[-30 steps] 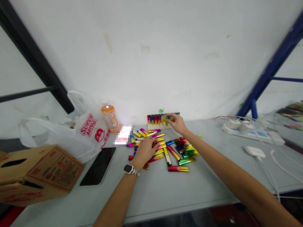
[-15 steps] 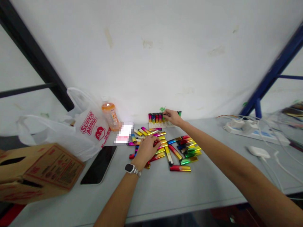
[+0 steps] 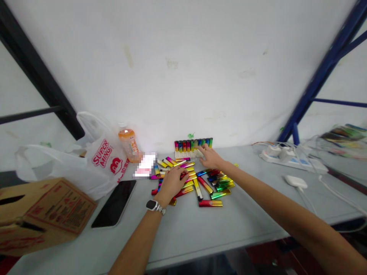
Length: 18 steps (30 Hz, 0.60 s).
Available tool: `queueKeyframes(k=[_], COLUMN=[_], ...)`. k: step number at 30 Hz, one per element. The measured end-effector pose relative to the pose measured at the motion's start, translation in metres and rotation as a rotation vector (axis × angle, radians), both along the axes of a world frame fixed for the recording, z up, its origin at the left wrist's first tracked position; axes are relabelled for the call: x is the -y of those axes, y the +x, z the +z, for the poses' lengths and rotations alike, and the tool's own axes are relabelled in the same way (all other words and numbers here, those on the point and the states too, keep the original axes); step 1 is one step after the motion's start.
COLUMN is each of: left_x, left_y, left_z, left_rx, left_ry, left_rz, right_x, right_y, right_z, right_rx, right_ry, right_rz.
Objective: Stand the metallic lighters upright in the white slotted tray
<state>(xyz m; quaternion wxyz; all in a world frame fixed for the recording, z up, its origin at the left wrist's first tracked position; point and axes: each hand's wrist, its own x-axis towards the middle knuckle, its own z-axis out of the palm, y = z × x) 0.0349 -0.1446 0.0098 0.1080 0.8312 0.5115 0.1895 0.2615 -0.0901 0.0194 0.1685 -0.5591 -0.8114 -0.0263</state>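
Metallic, multicoloured cigarette lighters (image 3: 210, 203) lie in a loose pile. Behind them, against the wall, a white holder (image 3: 180, 155) carries a row of upright lighters (image 3: 188, 145). My left hand (image 3: 172, 182) rests over the left part of the pile, its fingers curled around what looks like a lighter with a red end (image 3: 182, 175). Just in front of the holder, my right hand (image 3: 210, 157) has its fingers apart and nothing visible in them. Its index fingertip is close to the middle of the row and hides part of the holder.
On the left are a black phone (image 3: 114, 204), a cardboard box (image 3: 57, 214), a white plastic bag (image 3: 97, 168), an orange drink bottle (image 3: 129, 143) and a blurred bright screen (image 3: 145, 165). A power strip (image 3: 295, 162) and white charger (image 3: 296, 181) with cables sit right.
My right hand has let go of a lighter in the row and drawn back toward me, uncovering the row's right part. My left hand stays over the pile. The view has shifted slightly.
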Motion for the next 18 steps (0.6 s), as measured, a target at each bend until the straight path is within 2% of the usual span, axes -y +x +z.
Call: queueKeyframes(k=[3,5,8,11,15,18], left_x=[0.002,0.002,0.0,-0.002,-0.004,-0.004], left_y=[0.001,0.001,0.001,0.0,0.0,0.001], left_z=[0.002,0.002,0.0,-0.003,-0.004,-0.003], left_rx=[0.003,0.005,0.014,0.015,-0.008,-0.017], left_ry=[-0.004,0.0,0.007,0.011,0.007,0.006], left_rz=[-0.001,0.001,0.001,-0.008,-0.006,-0.007], right_x=[0.021,0.028,0.025,0.013,0.001,0.002], right_y=[0.006,0.008,0.009,0.01,0.013,0.01], right_z=[0.004,0.007,0.009,0.007,-0.002,-0.007], right_rx=[0.007,0.056,0.113,0.074,-0.121,-0.453], right_ry=[-0.148,-0.224,-0.281,-0.294,-0.245,-0.142], right_rz=[0.139,0.171,0.134,0.082,0.071,0.107])
